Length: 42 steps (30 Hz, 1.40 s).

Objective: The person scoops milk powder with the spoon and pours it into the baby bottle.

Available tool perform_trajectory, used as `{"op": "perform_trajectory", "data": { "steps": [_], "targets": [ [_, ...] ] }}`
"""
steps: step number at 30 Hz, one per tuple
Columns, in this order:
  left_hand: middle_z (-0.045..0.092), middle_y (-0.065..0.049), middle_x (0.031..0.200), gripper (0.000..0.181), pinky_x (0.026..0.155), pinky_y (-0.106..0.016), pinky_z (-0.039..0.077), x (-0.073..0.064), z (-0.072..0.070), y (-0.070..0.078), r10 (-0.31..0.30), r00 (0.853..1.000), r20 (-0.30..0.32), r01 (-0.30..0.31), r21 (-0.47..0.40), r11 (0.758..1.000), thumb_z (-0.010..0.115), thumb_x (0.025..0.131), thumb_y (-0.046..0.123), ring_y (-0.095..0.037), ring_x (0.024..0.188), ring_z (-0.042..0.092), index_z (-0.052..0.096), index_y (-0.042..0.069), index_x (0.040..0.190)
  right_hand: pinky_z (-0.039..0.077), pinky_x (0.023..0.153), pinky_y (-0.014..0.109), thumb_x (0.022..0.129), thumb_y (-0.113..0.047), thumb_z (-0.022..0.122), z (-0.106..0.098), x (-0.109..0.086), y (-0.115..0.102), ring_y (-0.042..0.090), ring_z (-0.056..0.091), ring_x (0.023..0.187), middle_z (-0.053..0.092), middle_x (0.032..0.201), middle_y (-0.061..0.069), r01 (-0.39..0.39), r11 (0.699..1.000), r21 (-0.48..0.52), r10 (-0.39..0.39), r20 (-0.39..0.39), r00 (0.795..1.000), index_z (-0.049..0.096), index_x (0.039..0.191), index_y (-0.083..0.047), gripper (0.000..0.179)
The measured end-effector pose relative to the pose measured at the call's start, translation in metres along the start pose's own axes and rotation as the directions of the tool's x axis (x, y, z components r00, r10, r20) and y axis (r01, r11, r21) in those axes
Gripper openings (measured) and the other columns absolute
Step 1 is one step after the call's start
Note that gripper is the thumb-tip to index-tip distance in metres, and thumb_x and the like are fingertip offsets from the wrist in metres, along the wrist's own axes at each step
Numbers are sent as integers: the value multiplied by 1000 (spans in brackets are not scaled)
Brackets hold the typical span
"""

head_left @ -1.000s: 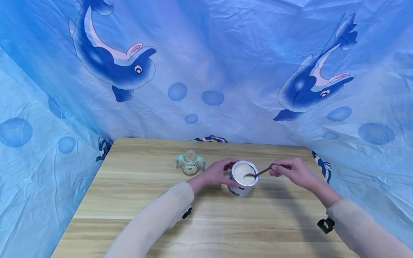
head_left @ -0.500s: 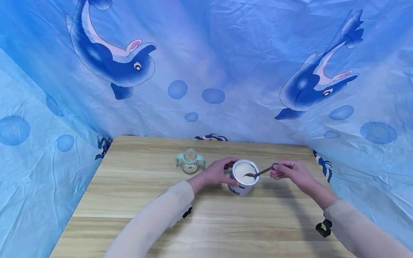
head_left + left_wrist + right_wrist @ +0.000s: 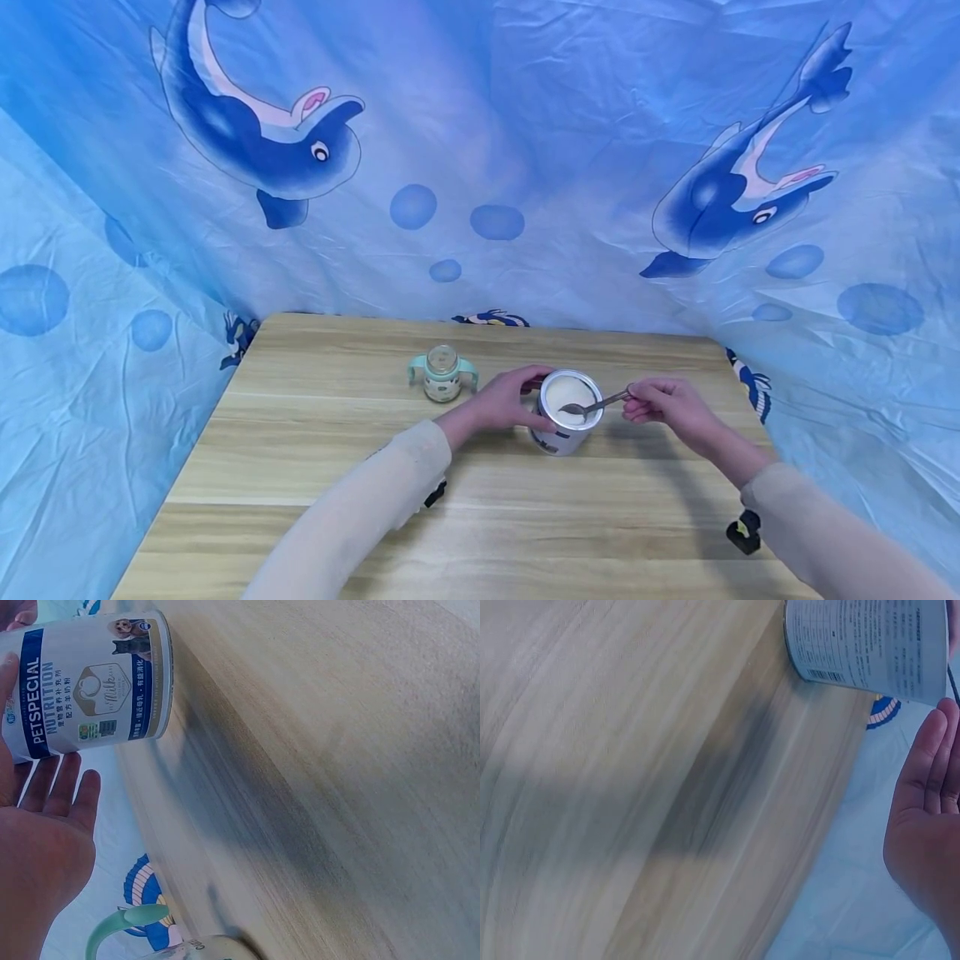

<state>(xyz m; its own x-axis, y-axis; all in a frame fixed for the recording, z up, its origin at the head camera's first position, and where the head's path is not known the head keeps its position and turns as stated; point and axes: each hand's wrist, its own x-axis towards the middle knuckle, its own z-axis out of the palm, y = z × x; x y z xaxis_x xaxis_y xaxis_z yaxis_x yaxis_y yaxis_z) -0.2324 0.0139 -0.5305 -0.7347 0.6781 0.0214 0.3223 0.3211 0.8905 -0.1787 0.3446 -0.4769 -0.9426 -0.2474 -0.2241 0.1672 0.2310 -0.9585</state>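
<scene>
An uncovered can (image 3: 557,442) printed "Petspecial Nutrition" stands upright on the table, pale powder (image 3: 567,391) inside it. My left hand (image 3: 501,403) holds the can from its left side, thumb near the front and fingers round the back; in the left wrist view the can's label (image 3: 90,686) faces me. Between thumb and fingers my right hand (image 3: 672,408) pinches the handle of a metal spoon (image 3: 604,402). The spoon's bowl lies inside the rim, at the powder; whether it carries any is too small to tell. The right wrist view shows the can's back label (image 3: 862,645).
Left of the can stands a small bottle (image 3: 442,385) with mint-green handles, partly seen in the left wrist view too. Wooden tabletop (image 3: 315,450) surrounds both. A blue dolphin-print cloth (image 3: 480,150) hangs behind and at the sides.
My right hand has shifted slightly left and down, and the spoon's bowl has moved left across the powder, showing more of itself. The left hand and can stay in place.
</scene>
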Motion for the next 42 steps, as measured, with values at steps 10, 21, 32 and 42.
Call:
{"op": "perform_trajectory", "data": {
  "steps": [10,21,32,42],
  "targets": [
    [63,8,147,92,118,-29,44,0,0,0,10,1000,-5,-10,-5,1000,99,77,35,-10,136,57,52,23,156,66,81,29,112,-13,54,5,4,7,13,77,84,78,89,3,-64,993,100,64,7,998,73,107,1,25],
    [63,9,147,93,118,-31,45,-2,2,-1,27,1000,-5,-27,-3,1000,98,78,37,-10,137,57,52,24,157,65,80,26,114,-11,50,3,5,16,12,77,81,79,87,3,-125,938,322,126,19,992,78,96,-10,33],
    [63,9,148,93,119,-30,44,-2,2,-1,23,1000,-4,-23,3,1000,98,78,37,-10,137,57,52,24,157,65,79,26,115,-13,47,4,13,18,12,76,79,76,83,3,-181,916,358,185,21,982,74,93,-8,35],
    [63,8,148,93,118,-31,45,-3,1,-1,20,1000,-5,-20,22,1000,98,78,38,-10,137,57,51,24,157,65,79,25,115,-14,46,3,13,18,11,76,79,76,83,2,-200,908,367,201,35,979,73,93,-8,35]
  ]
}}
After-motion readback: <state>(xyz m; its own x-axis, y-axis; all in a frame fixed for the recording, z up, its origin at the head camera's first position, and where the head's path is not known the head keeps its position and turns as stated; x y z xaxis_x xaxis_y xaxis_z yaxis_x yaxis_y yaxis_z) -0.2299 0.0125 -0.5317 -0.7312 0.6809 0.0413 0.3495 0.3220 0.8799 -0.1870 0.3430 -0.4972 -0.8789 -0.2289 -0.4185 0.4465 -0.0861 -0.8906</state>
